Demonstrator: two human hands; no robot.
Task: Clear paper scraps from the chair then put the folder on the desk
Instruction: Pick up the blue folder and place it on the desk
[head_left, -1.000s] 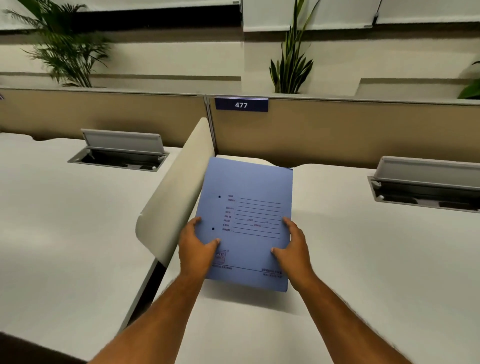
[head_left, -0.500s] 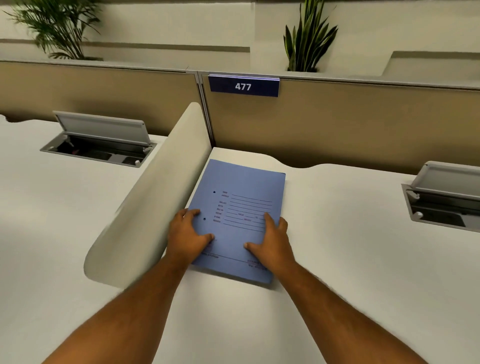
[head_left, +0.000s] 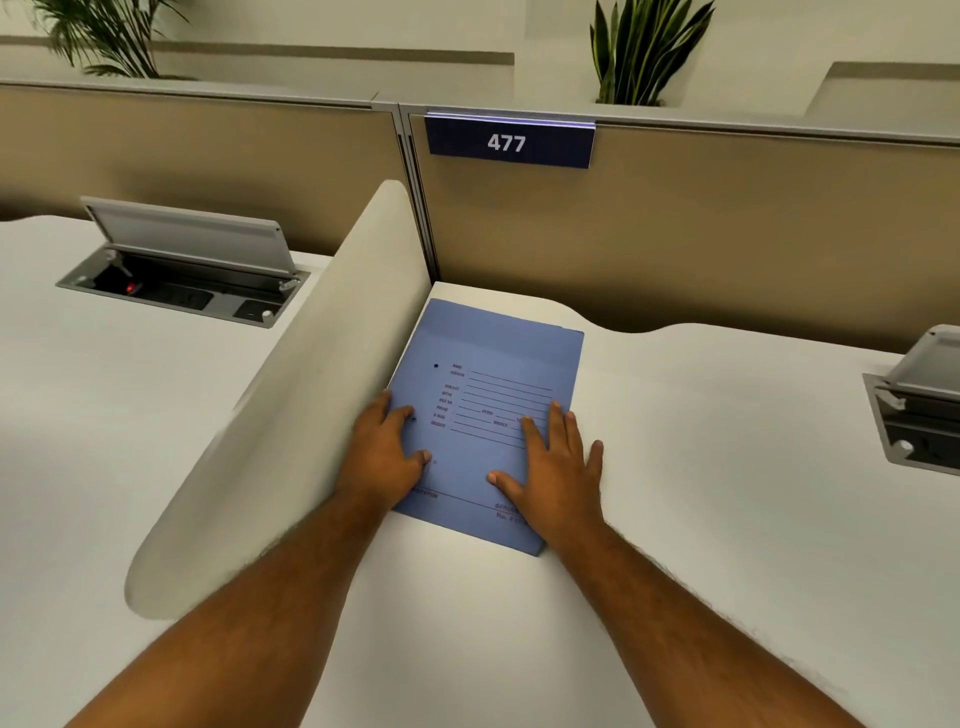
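A blue folder (head_left: 493, 364) with printed form lines lies flat on the white desk (head_left: 727, 493), its left edge against the curved white divider (head_left: 291, 415). My left hand (head_left: 382, 452) rests on the folder's lower left part, fingers partly curled over its left edge. Over the lower right part, my right hand (head_left: 553, 467) lies flat with fingers spread, pressing on the cover. Neither hand wraps around the folder. No chair and no paper scraps are in view.
A tan partition (head_left: 727, 234) with a "477" sign (head_left: 509, 143) closes the back of the desk. Open cable boxes sit on the neighbouring desk at left (head_left: 182, 275) and at the right edge (head_left: 914, 410). Potted plants (head_left: 644, 52) stand behind the partition.
The folder came down from a tilted hold in both hands and slid back to lie flat against the divider. Both hands moved from gripping its edges to resting on top.
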